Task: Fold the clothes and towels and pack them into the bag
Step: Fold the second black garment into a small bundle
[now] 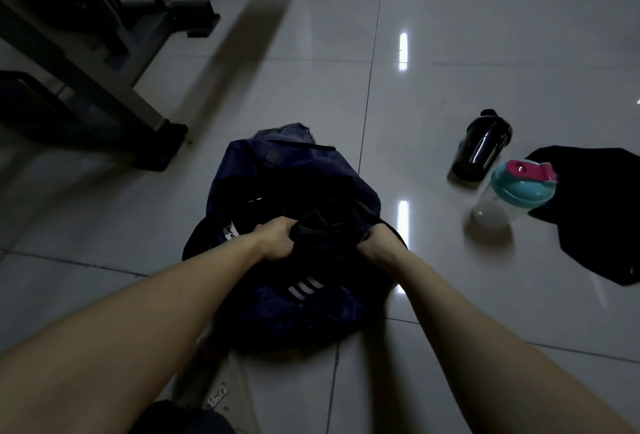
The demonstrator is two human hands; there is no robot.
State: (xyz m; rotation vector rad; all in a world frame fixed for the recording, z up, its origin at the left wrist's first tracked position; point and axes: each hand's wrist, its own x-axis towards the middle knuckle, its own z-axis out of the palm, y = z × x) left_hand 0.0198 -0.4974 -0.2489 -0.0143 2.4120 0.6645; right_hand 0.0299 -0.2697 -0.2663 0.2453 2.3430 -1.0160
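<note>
**Left grip** (277, 239): fingers curled tight round the left edge of a dark bundle of cloth (325, 226). Closed and holding.

**Right grip** (375, 243): closed on the right edge of the same bundle, with the knuckles turned toward the bag.

**Bundle of cloth:** black, apparently folded, held between the two grips at the open mouth of the bag and partly inside it. What kind of garment it is cannot be told in this light.

**Bag** (242, 170): navy, soft-sided, lying on the floor (450, 53) in the middle of the scene, with its mouth toward the person. Three white stripes (306, 286) show on the near side.

**Black garment** (595, 212): spread flat on the floor at the right, well apart from the bag and not yet packed.

**Clear shaker** (512, 194): teal lid with a pink cap, standing at the garment's left edge. Whether it rests on the fabric cannot be told.

**Black bottle** (483, 146): just beyond the shaker.

**Metal frame** (104, 80): far left.

**Risks, as judged:**
- Neither grip holds the bag open, so its limp mouth may sag shut or snag the bundle.
- The fold may then come undone as the bundle is pushed in.
- Dark cloth against a dark lining in dim light makes a bunched corner easy to miss.
- If the shaker sits on the black garment, pulling the garment away could tip it over.
</note>
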